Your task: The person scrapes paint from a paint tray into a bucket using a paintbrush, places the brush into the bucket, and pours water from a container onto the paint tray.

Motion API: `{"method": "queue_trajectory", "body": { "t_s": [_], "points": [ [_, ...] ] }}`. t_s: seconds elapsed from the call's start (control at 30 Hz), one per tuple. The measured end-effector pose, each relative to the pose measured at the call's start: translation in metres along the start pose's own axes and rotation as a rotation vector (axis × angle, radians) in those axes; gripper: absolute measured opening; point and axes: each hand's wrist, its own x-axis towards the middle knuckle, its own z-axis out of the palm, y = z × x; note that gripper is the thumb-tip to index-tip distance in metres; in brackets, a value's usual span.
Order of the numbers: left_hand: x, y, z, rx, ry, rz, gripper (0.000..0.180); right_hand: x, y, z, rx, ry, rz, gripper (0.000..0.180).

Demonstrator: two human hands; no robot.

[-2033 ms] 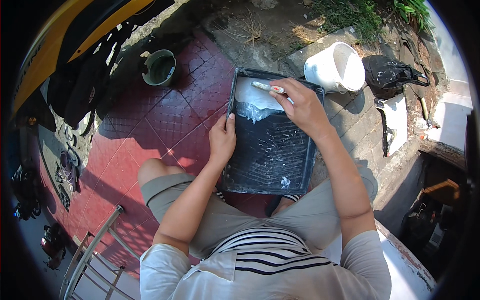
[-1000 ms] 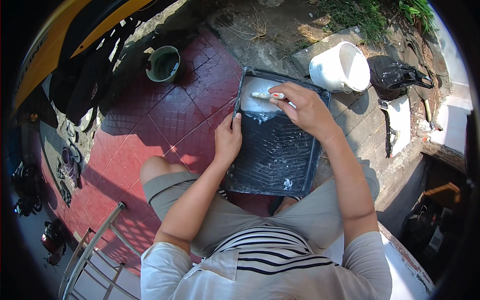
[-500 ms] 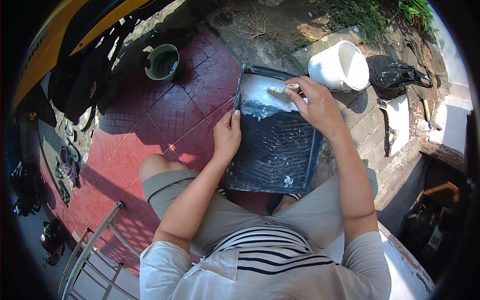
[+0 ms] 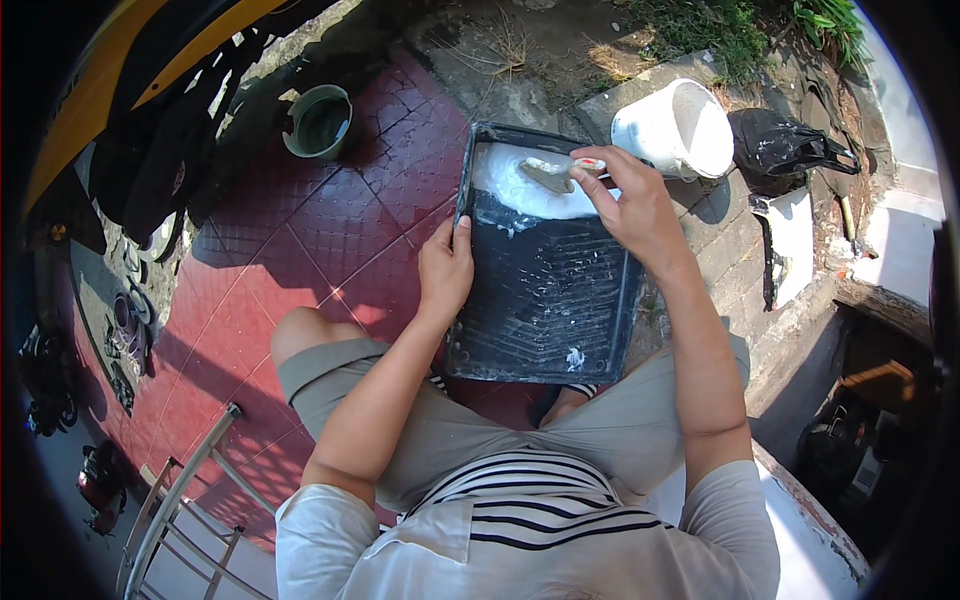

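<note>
A black ribbed paint tray (image 4: 540, 300) lies tilted in front of me, its far well holding a pool of white paint (image 4: 500, 180). My left hand (image 4: 445, 272) grips the tray's left rim, thumb on top and fingers around the outside. Between the thumb and fingers of my right hand (image 4: 625, 195) is a small paint-smeared paintbrush (image 4: 548, 178) with a red mark on its handle. The brush's head is down in the white paint, near the middle of the well. White smears streak the ribs, and a small blob sits near the tray's near edge.
A white bucket (image 4: 670, 130) stands beyond the tray to the right, beside a black plastic bag (image 4: 785, 140). Farther left, a green bucket (image 4: 322, 122) sits on the red tiles (image 4: 270, 260). A metal rack (image 4: 185, 490) is at lower left; sandals (image 4: 135, 310) lie at far left.
My right hand has moved the brush slightly left and turned it within the paint. The white paint now shows a swirl. The left hand stays on the rim.
</note>
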Motion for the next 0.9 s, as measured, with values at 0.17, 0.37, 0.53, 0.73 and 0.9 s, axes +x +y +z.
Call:
{"method": "queue_trajectory", "body": {
  "t_s": [0.17,0.37,0.53,0.73,0.9],
  "points": [
    [-0.001,0.0,-0.001,-0.06,0.054,0.04,0.038,0.0,-0.002,-0.033,-0.169,0.014,0.054,0.019],
    [0.001,0.005,-0.005,-0.038,0.031,0.0,0.038,-0.01,0.024,-0.031,-0.279,0.064,-0.031,0.018],
    [0.001,0.006,-0.001,-0.056,0.052,0.013,0.04,-0.01,0.013,-0.005,-0.189,0.038,-0.023,0.019],
    [0.003,-0.003,-0.003,-0.017,0.068,0.014,0.042,-0.005,-0.003,-0.012,-0.072,0.01,0.029,0.019],
    [0.004,0.001,-0.005,0.003,0.066,-0.006,0.042,-0.007,0.009,-0.036,-0.266,0.088,0.016,0.016]
  ]
}}
